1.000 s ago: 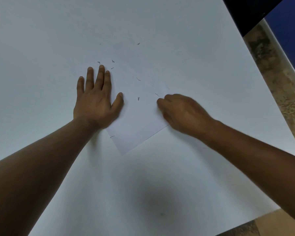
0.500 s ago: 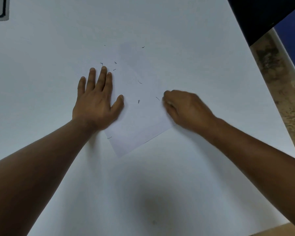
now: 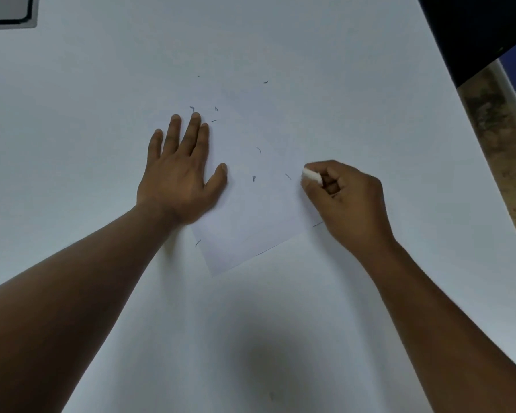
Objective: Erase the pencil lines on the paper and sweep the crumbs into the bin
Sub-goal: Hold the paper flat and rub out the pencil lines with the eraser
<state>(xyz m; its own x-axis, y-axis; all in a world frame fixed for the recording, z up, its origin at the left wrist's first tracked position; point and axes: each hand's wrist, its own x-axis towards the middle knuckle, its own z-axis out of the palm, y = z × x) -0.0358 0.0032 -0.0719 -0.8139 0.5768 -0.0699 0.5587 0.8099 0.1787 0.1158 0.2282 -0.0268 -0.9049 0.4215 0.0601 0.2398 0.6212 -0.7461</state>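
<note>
1. Head view: I see the white paper (image 3: 251, 210) lying turned at an angle on the white surface (image 3: 102, 84), near its middle.
2. The left hand (image 3: 181, 174) lies flat on the paper's left edge, fingers straight and together, thumb out to the right.
3. The right hand (image 3: 349, 201) has its fingers curled round a white eraser (image 3: 311, 176), whose tip shows at the paper's right edge.
4. Dark crumbs (image 3: 253, 178) are scattered on the paper between the hands, and more lie beyond the left fingertips.
5. A grey, dark-edged object (image 3: 9, 10) sits at the far left corner; I cannot tell what it is.
</note>
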